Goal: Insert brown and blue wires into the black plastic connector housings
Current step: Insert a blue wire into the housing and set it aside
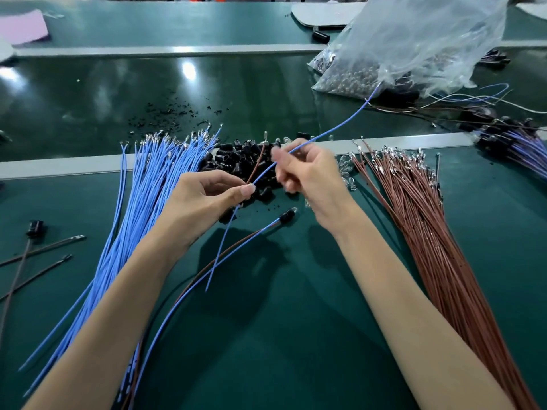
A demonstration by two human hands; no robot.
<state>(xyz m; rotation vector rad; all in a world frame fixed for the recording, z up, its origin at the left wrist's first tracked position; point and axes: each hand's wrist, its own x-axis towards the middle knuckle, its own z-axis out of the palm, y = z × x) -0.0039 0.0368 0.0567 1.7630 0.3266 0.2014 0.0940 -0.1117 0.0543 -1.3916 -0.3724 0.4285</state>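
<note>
My left hand (pixel 207 192) pinches a brown wire (pixel 257 165) and a long blue wire (pixel 334 128) between thumb and fingers above a pile of black connector housings (pixel 236 156). My right hand (pixel 307 173), slightly blurred, grips the same blue wire higher up; the wire runs up and right toward the plastic bag. Its lower end hangs down to about mid-table. A bundle of blue wires (pixel 142 202) lies at the left, a bundle of brown wires (pixel 420 208) at the right. One assembled housing with a brown and blue wire pair (pixel 285 216) lies between my forearms.
A clear plastic bag (pixel 414 45) of small parts stands at the back right. Finished assemblies (pixel 515 140) lie at the far right edge. Loose brown wires and a housing (pixel 35 227) lie at the left. Black scraps (pixel 174 112) dot the green belt. A pink sheet (pixel 22 26) sits far left.
</note>
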